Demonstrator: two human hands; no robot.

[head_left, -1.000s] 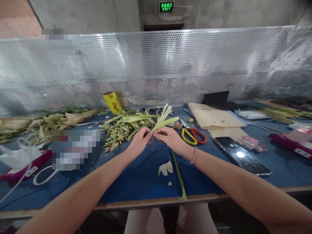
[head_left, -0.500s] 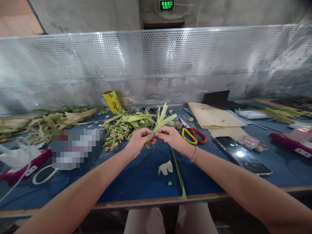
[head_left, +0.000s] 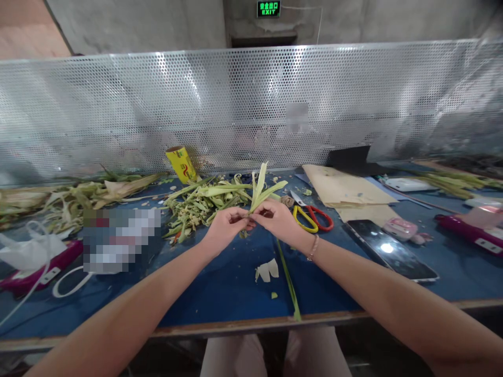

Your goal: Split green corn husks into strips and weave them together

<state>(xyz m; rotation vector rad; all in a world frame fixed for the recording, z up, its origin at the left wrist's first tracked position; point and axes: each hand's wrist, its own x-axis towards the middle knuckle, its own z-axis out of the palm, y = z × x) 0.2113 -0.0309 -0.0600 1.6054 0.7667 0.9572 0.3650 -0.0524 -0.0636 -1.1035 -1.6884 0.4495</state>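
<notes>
Between my two hands a small bundle of pale green corn husk strips (head_left: 261,191) stands up and fans out at the top. My left hand (head_left: 228,228) pinches its lower end with closed fingers. My right hand (head_left: 273,215), a bracelet at its wrist, is closed on the bundle from the other side, fingertips almost meeting the left ones. Just behind and to the left lies a heap of husk pieces (head_left: 196,207). Scissors with one yellow and one red handle (head_left: 320,217) rest right of my right hand. A long green strip (head_left: 288,283) lies below it.
A yellow cardboard tube (head_left: 182,164) stands at the back by the perforated metal screen (head_left: 251,104). To the right are brown paper sheets (head_left: 346,186), a black phone (head_left: 389,248) and a pink case (head_left: 400,229). Dry husks (head_left: 70,201) lie left; white scraps (head_left: 267,270) lie in front.
The husk strips have tilted slightly and spread a little at the top as my fingers shift at their base. The things on the table stay where they were.
</notes>
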